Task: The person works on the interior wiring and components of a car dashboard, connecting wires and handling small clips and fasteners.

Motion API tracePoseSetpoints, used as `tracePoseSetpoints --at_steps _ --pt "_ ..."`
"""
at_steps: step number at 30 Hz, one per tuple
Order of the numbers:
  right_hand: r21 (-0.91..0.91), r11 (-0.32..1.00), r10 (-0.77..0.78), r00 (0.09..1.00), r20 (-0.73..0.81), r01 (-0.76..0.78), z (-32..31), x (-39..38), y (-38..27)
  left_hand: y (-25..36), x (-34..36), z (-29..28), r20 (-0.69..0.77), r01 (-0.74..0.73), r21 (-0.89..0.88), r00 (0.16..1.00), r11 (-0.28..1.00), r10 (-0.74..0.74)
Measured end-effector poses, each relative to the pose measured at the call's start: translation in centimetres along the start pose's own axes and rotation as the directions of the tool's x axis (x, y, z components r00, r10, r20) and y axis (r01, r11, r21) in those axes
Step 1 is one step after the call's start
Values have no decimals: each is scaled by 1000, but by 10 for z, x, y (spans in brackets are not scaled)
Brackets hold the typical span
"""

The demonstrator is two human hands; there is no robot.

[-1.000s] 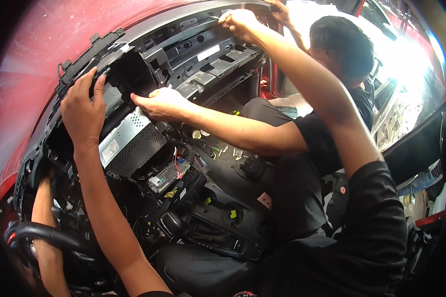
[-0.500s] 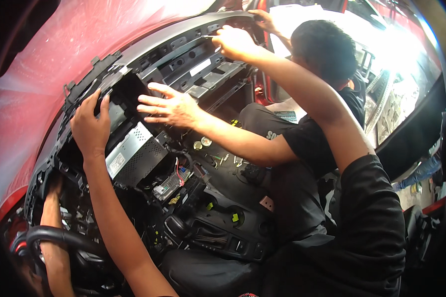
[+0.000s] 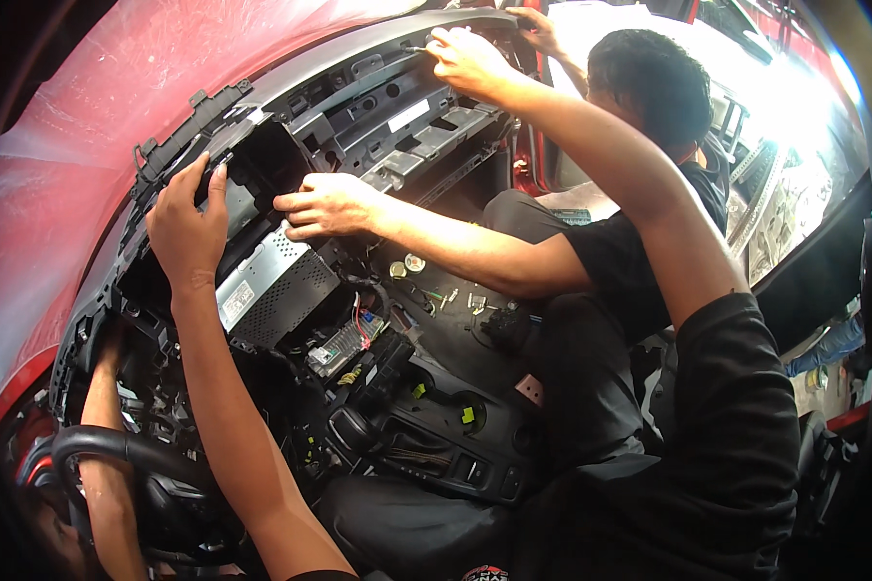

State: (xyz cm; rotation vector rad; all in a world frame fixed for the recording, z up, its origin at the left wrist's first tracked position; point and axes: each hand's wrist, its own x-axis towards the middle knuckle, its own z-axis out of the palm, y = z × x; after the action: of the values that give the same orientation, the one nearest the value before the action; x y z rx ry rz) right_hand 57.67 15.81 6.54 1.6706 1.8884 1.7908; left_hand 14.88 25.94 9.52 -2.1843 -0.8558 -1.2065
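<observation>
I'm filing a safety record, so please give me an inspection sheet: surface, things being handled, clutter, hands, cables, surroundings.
Surface: car dashboard, stripped to its frame.
Things handled: thin item, kind unclear; silver perforated box sits below the dash opening.
Clutter: small loose pieces on the floor; yellow-green piece in the console.
Hands: left hand at the opening's edge, grip unclear; right hand raised, holding the thin item.
Cables: red and white wires by a finned metal module.
Surroundings: co-worker on the right, one hand near the opening; another forearm passes behind the steering wheel.
</observation>
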Motion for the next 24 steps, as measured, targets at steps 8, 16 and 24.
tracePoseSetpoints --at_steps 8,16,24 --pt "73 994 69 994 84 -75 17 -9 5 4 -1 3 -33 0 -7 999 1000 0" --pt "162 -970 95 334 938 -181 35 38 12 0 -2 6 -33 -2 -32 999 999 1" --pt "99 -994 114 484 868 56 -31 14 23 0 0 4 -37 -17 -36 999 999 16"
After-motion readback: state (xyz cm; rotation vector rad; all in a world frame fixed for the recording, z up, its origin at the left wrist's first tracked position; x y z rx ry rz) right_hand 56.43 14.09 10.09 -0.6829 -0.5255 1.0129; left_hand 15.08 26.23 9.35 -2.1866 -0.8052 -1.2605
